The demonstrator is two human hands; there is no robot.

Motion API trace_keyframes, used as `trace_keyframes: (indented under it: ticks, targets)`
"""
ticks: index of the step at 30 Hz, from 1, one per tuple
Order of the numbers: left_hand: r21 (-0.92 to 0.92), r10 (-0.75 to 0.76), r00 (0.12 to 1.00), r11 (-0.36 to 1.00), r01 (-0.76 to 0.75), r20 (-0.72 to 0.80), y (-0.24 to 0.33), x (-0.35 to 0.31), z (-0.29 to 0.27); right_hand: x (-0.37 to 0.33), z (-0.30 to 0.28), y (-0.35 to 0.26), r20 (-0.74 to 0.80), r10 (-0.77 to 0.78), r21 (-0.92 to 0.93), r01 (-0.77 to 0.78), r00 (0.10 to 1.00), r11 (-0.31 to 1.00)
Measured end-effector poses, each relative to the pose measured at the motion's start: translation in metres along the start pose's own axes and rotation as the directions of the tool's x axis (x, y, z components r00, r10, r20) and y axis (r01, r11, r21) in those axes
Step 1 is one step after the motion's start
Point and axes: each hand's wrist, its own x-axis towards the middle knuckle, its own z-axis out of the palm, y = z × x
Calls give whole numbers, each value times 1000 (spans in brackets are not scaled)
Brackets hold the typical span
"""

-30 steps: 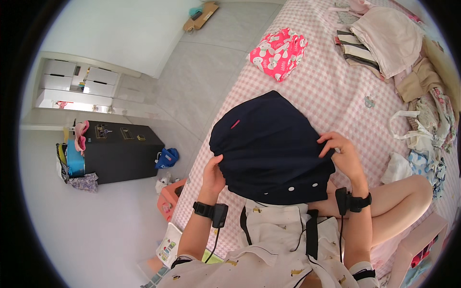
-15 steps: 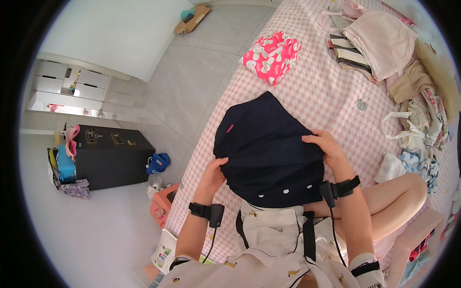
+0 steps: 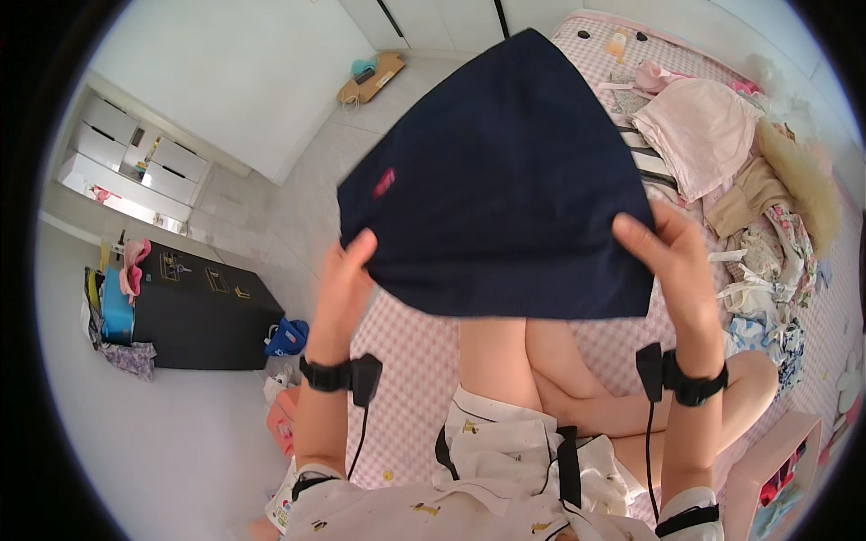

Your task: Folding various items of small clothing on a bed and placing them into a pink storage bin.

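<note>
A dark navy piece of cloth [image 3: 505,180] with a small pink label is held up in front of me, spread between both hands. Its far corner rises to a rounded peak, and the near edge runs nearly straight above my legs. My left hand [image 3: 347,270] grips the left edge, thumb on the front face and fingers behind. At the right edge my right hand [image 3: 667,257] pinches the fabric the same way. The fingers behind the cloth are mostly hidden. Exactly what kind of article it is, I cannot tell.
I sit on a bed with a pink checked sheet [image 3: 406,361]. To the right lies a heap of clothes, including a pale pink garment [image 3: 699,135] and a beige one [image 3: 749,198]. A pink box [image 3: 753,469] stands at lower right; a black cabinet [image 3: 203,311] is left.
Both hands have lifted the navy cloth off the bed and up toward me. It now hides the pink printed bundle. The white dots near its lower edge no longer show.
</note>
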Motion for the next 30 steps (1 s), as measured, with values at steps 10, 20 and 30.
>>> trace_keyframes:
  ticks: [10,20,30]
  targets:
    - [77,-605,770,774,628,-205,-138,-120,-60,-80,-2,166,120,580,-456,-474,805,753]
    - [185,-570,774,759,624,-276,-132,-102,-53,-63,20,192,-95,404,-335,-411,910,848]
    - [155,-606,778,763,628,-166,-111,-87,-58,-61,0,186,76,483,144,-489,872,860]
